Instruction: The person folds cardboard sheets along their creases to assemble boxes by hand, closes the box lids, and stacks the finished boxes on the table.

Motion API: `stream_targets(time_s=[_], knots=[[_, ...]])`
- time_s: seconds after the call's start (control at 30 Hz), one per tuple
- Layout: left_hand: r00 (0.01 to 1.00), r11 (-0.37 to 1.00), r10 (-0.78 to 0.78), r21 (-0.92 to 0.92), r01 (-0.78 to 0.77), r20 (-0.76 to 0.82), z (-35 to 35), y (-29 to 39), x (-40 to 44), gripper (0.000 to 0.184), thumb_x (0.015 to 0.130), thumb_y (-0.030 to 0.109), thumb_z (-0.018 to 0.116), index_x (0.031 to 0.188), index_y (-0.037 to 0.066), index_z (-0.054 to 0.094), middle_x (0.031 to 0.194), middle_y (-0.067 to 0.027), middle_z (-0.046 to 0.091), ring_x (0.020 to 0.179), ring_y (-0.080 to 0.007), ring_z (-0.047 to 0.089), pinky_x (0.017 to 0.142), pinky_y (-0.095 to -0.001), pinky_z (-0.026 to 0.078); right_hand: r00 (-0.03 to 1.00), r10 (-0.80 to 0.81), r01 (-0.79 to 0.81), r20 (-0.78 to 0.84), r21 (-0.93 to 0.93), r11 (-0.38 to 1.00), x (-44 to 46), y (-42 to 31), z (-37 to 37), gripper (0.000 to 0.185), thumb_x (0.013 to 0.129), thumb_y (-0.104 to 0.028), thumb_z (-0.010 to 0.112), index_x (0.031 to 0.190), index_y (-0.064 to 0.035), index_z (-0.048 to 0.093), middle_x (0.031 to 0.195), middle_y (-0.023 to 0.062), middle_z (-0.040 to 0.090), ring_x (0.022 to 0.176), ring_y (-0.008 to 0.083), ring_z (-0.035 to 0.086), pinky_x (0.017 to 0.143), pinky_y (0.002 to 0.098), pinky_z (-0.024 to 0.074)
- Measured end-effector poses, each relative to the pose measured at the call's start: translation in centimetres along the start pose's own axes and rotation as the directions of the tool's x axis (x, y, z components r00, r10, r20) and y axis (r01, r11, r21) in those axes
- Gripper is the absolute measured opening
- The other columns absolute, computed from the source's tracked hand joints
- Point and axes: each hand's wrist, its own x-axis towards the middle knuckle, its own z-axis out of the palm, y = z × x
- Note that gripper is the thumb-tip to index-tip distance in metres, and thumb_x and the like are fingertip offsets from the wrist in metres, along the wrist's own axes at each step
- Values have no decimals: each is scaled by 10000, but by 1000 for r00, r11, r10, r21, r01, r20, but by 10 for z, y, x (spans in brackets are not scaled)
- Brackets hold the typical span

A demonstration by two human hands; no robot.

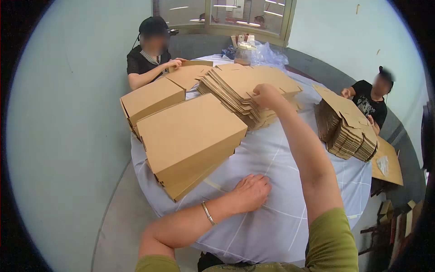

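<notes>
My right hand (267, 96) reaches over a stack of flat cardboard box blanks (231, 97), its fingers pinching the near edge of a top cardboard blank (260, 79). Part of that grip is hidden behind the back of the hand. Palm down on the light checked tablecloth (281, 190) rests my left hand (253, 192), with no object in it and its fingers loosely bent. Just left of it stand folded cardboard boxes: a large box (190, 131) on top of another box (195, 179), with a further box (156, 97) behind.
Across the table, a person (152, 54) handles cardboard at the far left. Another person (369, 99) sits at the right behind a second stack of blanks (346, 129). A jar (243, 54) and clear plastic bags (267, 54) stand at the back. A wooden board (389, 161) lies right.
</notes>
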Motion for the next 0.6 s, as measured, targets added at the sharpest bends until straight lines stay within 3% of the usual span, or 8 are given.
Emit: stream_targets(time_s=[0.13, 0.33, 0.4, 0.6], knots=[[1000, 1000, 8, 16, -8, -19, 2, -1, 0, 244, 761, 161, 716, 922, 19, 600, 1053, -147, 573, 1066, -315, 564, 881, -440, 475, 999, 14, -16, 29, 81, 997, -9, 7, -8, 332, 758, -224, 637, 1050, -84, 709, 1053, 179, 684, 988, 335, 651, 856, 392, 515], [999, 1000, 15, -20, -16, -43, 3, -2, -1, 147, 757, 136, 671, 835, 23, 618, 973, -146, 583, 1011, -303, 570, 869, -443, 475, 990, -128, 134, -52, 122, 983, -9, 20, 3, 425, 753, -262, 653, 1109, -31, 673, 1030, 211, 679, 962, 346, 651, 859, 382, 510], [998, 999, 34, -7, -35, -48, 3, -3, -1, 161, 752, 149, 682, 832, 23, 622, 954, -146, 583, 1000, -304, 576, 867, -440, 476, 992, -123, 125, -30, 118, 985, -11, 22, 3, 593, 757, -321, 672, 1242, 8, 580, 1095, 231, 658, 1023, 355, 634, 903, 389, 493], [998, 999, 45, 0, -45, -52, 2, -4, 0, 193, 738, 180, 717, 824, 29, 633, 935, -144, 593, 978, -300, 588, 848, -426, 482, 987, -98, 125, -131, 217, 968, -18, 44, 17, 882, 740, -490, 702, 1408, -2, 397, 1307, 227, 556, 1214, 346, 532, 1021, 392, 418]])
